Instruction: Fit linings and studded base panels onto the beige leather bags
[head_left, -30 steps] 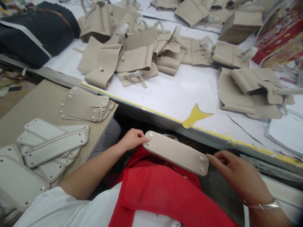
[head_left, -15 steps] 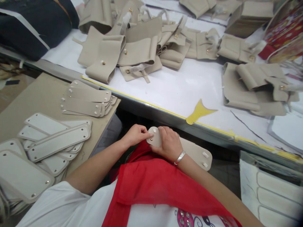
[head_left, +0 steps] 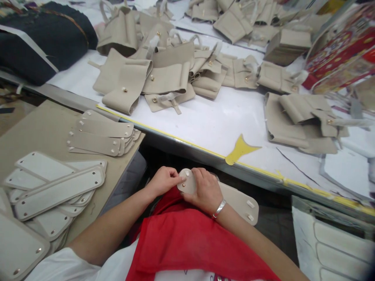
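In front of my red apron, my right hand (head_left: pixel 206 191) wraps around a long beige leather panel (head_left: pixel 238 201) with rounded ends. White wrappings cover the two studs at its right end. At the left end, one white wrapping shows beside a bare gold-coloured stud (head_left: pixel 183 185). My left hand (head_left: pixel 164 180) is closed in a pinch, its thumb tip touching the panel's left end close to that stud. Whatever sits between those fingertips is too small or hidden to make out.
On the board at left lie similar panels with wrapped studs (head_left: pixel 99 134) and a pile of white-faced panels (head_left: pixel 58 193). Beige bag pieces (head_left: pixel 166 78) cover much of the white table (head_left: pixel 202 121). A yellow cutout (head_left: pixel 241 150) lies by its front edge.
The whole view has shifted slightly, so things sit lower and further left. Both hands keep nearly the same hold at the panel's left end.
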